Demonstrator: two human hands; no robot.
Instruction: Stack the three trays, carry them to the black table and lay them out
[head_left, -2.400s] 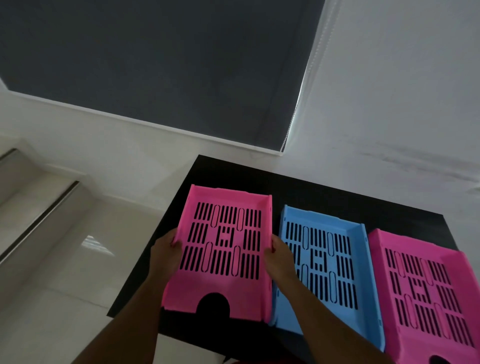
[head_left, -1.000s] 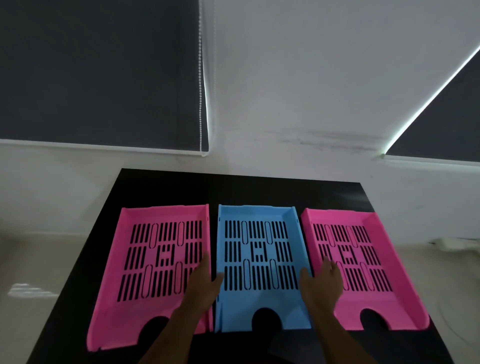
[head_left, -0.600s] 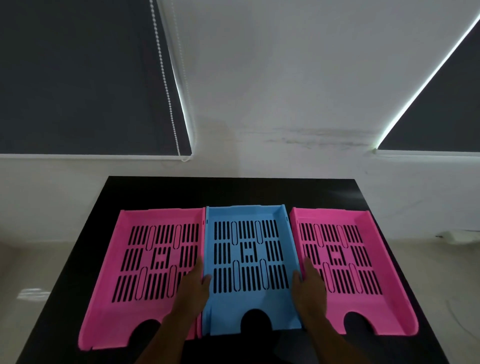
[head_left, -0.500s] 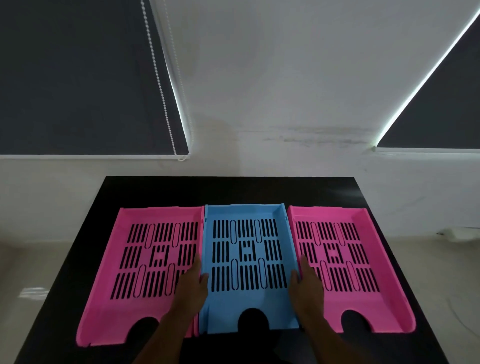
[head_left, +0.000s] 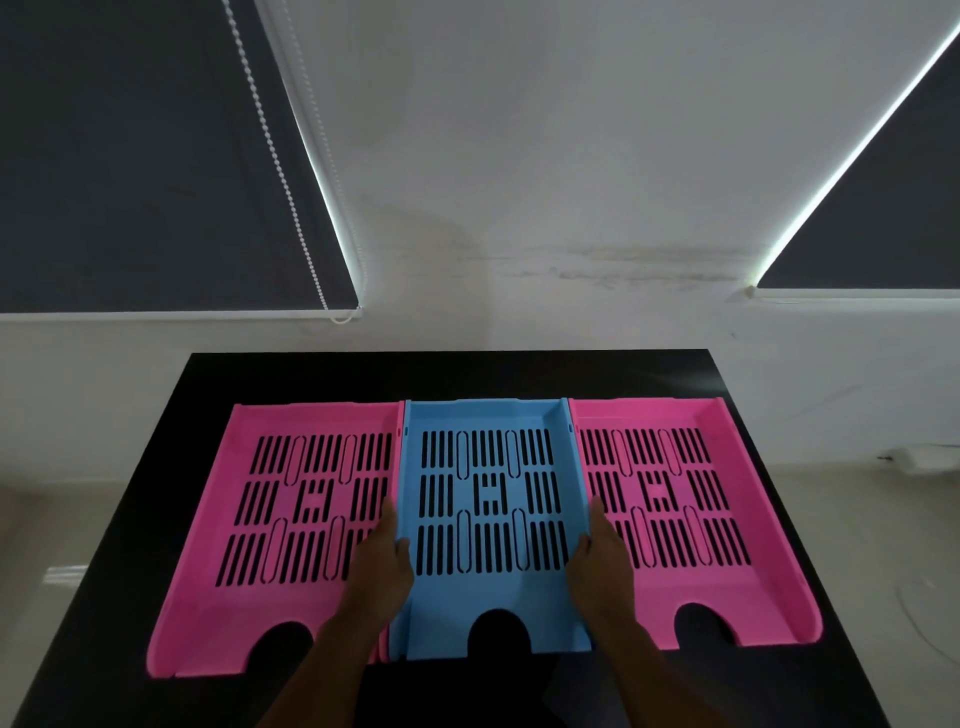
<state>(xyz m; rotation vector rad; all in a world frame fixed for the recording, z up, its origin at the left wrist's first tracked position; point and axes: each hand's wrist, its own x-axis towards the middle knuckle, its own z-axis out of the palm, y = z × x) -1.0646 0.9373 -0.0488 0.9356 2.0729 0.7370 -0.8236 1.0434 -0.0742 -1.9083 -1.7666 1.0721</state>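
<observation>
Blue plastic is sitting between the two hands: the blue letter tray (head_left: 491, 525), slotted along its floor, is lying flat on the black table (head_left: 779, 691) with its notched open front facing the person. The left hand (head_left: 382, 564) is pressing against the tray's left wall, thumb hooking over the rim and fingers lying outside it, over the floor of the pink tray on the left (head_left: 291, 519). The right hand (head_left: 602, 561) is mirroring that on the right wall, its fingers spreading onto the pink tray on the right (head_left: 675, 509). Both hands are closing on the blue tray's side walls, a flat squeeze from either side and not a lift from beneath; no gap is showing under the tray.

Outward from each hand, the pink trays are resting side by side with the blue one, walls touching or nearly so, all three fronts pointing the same way. That row suggests the laying-out is nearly finished, and the two-sided hold is probably for squaring the middle tray against its neighbours.

Beyond the fingertips, the tray backs are lining up in a fairly even row, with bare tabletop behind them. Farther off, a white wall (head_left: 519, 182) is rising, flanked by dark roller blinds (head_left: 130, 156), a bead chain (head_left: 275, 156) hanging beside the left one.
</observation>
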